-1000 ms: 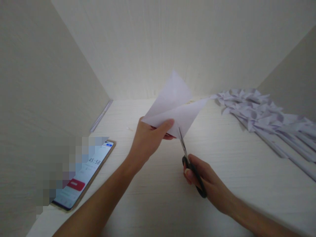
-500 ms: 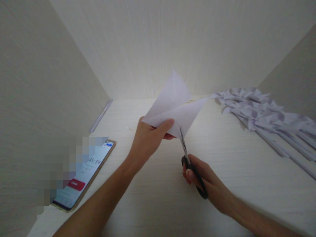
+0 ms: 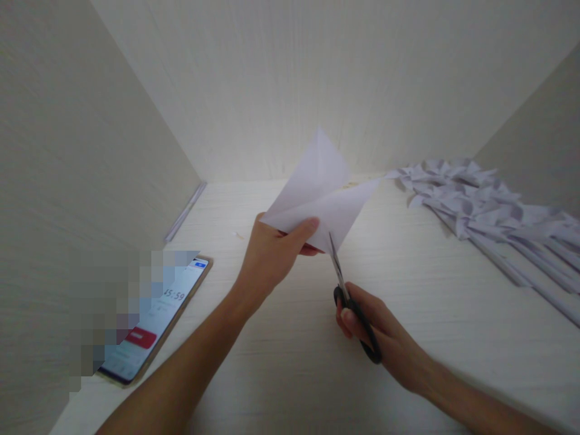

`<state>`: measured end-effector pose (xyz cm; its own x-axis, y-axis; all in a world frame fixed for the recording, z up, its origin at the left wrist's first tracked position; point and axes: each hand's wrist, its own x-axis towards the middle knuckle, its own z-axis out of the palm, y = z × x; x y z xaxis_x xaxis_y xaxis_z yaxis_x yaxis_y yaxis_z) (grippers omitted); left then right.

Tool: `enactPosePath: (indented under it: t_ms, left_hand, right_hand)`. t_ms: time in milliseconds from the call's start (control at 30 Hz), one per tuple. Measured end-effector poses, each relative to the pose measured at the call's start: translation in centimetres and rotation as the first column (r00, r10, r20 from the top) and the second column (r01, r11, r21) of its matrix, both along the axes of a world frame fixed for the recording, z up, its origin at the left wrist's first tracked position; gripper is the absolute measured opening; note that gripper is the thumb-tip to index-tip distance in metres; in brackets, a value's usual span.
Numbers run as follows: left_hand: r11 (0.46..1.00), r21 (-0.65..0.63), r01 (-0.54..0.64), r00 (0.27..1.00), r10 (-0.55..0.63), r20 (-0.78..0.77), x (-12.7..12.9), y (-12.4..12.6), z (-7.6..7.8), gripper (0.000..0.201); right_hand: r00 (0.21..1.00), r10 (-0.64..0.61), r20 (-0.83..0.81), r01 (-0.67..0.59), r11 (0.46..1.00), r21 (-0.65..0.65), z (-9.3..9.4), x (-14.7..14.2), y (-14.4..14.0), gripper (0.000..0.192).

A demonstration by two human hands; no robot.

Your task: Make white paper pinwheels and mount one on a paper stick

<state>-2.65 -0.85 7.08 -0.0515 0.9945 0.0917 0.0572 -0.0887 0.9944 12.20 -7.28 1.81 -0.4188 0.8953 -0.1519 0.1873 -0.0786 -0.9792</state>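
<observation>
A square white sheet of paper (image 3: 308, 187), slit from its right side and creased, is held up above the table. My left hand (image 3: 276, 254) grips its lower left part, thumb on top and fingers underneath. My right hand (image 3: 367, 320) is closed round the black handles of a pair of scissors (image 3: 339, 273). The blades point up and away from me, and they meet the paper's lower corner, with one blade lying over its face.
White paper pinwheels (image 3: 471, 199) with rolled paper sticks lie heaped at the right. A phone (image 3: 167, 308) showing a timer lies at the left, partly blurred out. Thin paper sticks (image 3: 185, 211) rest along the left wall. Walls enclose the table (image 3: 281, 374) at the back and sides.
Almost nothing differs. Both hands, the paper and the scissors stay in practically the same place, with the blades still at the paper's lower corner.
</observation>
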Motion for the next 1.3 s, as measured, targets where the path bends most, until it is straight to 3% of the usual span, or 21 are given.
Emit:
enactPosePath:
  t_ms: [1300]
  left_hand:
    - [1.0, 0.001, -0.022, 1.0, 0.022, 0.006, -0.02, 0.22, -0.18, 0.027]
  right_hand:
    - [0.989, -0.047, 0.138, 0.04, 0.998, 0.051, -0.56, 0.17, -0.1, 0.03]
